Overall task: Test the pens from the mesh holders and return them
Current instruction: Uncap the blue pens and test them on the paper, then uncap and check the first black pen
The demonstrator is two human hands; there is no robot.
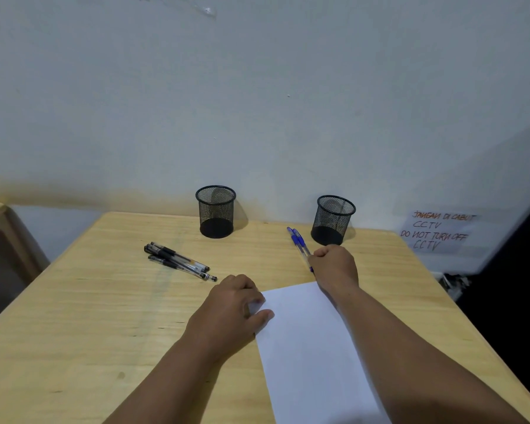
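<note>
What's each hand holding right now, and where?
Right hand grips the blue pens at their lower ends. Left hand presses the paper's corner.

Wood table w/ 2 mesh holders, black pens, blue pens, white paper.

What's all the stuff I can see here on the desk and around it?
Mesh holders: two, black, at the table's far edge, left one and right one, both look empty.
Black pens: about three, lying loose on the table's left part.
Blue pens: two or three, beside the right holder.
Paper sheet: one, white, near the front.
Table: one, light wood.
Handwritten CCTV notice: one, white, on the wall at right.
Left hand: rests on the paper's corner.
Right hand: holds the blue pens.
</note>
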